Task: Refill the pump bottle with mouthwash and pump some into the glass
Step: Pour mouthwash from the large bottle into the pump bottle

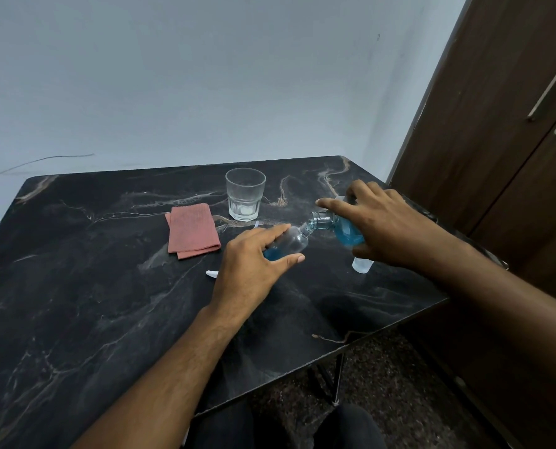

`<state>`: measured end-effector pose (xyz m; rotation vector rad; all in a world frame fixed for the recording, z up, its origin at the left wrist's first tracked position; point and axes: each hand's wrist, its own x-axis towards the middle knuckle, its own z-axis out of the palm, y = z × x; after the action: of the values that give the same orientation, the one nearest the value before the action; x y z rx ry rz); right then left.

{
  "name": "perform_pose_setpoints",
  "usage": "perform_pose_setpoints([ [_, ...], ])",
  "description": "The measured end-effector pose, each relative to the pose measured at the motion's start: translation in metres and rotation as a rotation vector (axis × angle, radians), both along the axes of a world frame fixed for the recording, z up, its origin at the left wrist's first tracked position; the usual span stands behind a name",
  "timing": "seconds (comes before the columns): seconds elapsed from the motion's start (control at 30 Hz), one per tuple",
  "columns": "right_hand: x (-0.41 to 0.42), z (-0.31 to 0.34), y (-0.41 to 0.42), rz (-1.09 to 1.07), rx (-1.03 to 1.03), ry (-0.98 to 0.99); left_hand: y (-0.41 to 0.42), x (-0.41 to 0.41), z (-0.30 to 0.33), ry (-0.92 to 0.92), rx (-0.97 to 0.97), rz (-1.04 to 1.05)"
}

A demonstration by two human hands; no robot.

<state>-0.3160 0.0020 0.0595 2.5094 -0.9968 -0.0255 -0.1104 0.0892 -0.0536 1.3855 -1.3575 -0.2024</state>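
Pump bottle (288, 243) tilted in left hand (250, 264) grip; right hand (380, 222) grips mouthwash bottle (341, 230), necks meeting. Pour slowly, keep mouths aligned, avoid desk (76, 270) spill.

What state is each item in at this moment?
Small clear bottle: uncapped, tilted, blue liquid inside, gripped by left hand.
Mouthwash bottle: uncapped, tipped, mouth at small bottle's neck, gripped by right hand.
Glass: upright, empty.
Pink cloth: folded, flat.
Clear cap: off, on table.
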Motion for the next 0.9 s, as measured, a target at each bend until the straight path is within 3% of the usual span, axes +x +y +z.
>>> perform_pose_setpoints([
  [0.9, 0.0004, 0.0058, 0.0045, 0.001, -0.011, 0.024, -0.0013, 0.0004, -0.0016, -0.017, -0.017, 0.006],
])
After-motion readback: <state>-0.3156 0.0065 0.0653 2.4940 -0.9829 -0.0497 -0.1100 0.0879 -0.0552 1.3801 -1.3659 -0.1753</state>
